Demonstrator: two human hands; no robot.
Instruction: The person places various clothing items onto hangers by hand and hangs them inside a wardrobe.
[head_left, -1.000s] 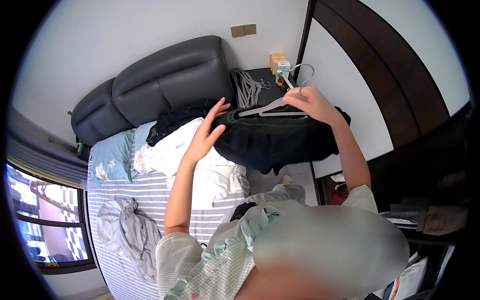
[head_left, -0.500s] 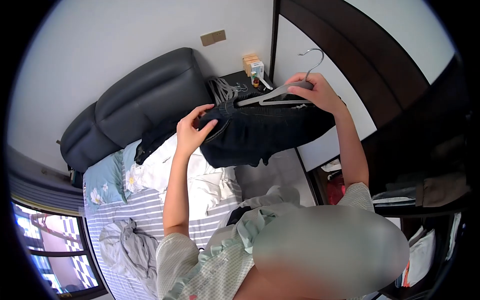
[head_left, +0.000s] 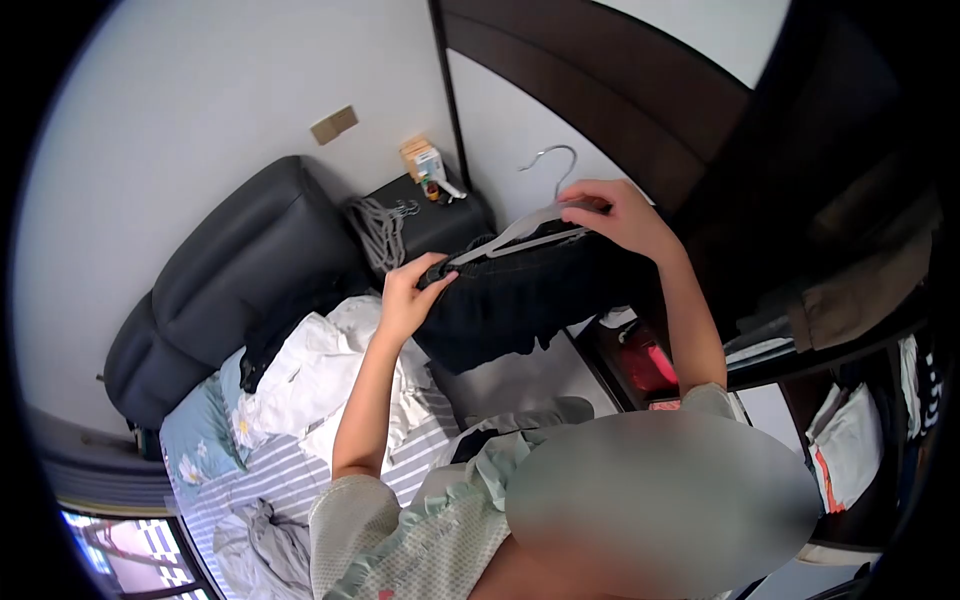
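Dark shorts (head_left: 505,318) with a gathered waistband hang from a grey clothes hanger (head_left: 512,233). The hanger sits inside the waist, and its metal hook points up. At the waistband's left end, my left hand (head_left: 406,305) is closed, thumb and fingers pinching the cloth by the hanger's tip. My right hand (head_left: 628,218) grips the hanger's shoulder near the base of the hook. The shorts' right end is partly hidden behind my right hand and forearm.
A bed with a striped sheet (head_left: 290,465) holds white clothes (head_left: 305,385) and a grey garment (head_left: 262,548). Grey hangers (head_left: 380,230) and small boxes (head_left: 423,160) lie on the black nightstand (head_left: 445,228). An open wardrobe with folded clothes (head_left: 848,450) stands at right.
The view has turned to the right, bringing more of the wardrobe in. My left hand has moved from the side of the shorts to the waistband at the hanger's tip.
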